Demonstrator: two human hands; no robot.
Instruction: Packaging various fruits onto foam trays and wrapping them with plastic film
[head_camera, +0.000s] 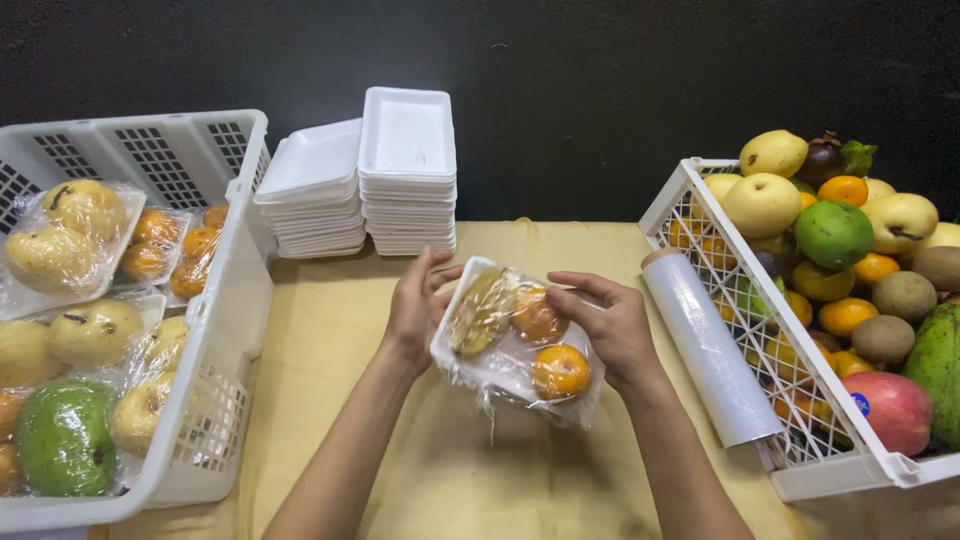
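Both of my hands hold a white foam tray (462, 352) wrapped in clear film, tilted up above the table's middle. Inside it lie two oranges (560, 370) and a yellowish-brown fruit (482, 312). My left hand (418, 305) grips the tray's left edge. On its right side, my right hand (612, 325) presses against the film. Loose film hangs below the tray.
Two stacks of empty white foam trays (405, 175) stand at the back. A roll of clear film (708, 345) leans against the right white crate (830, 465) of loose fruit. The left white crate (225, 320) holds wrapped fruit trays. A tan cloth (330, 330) covers the table.
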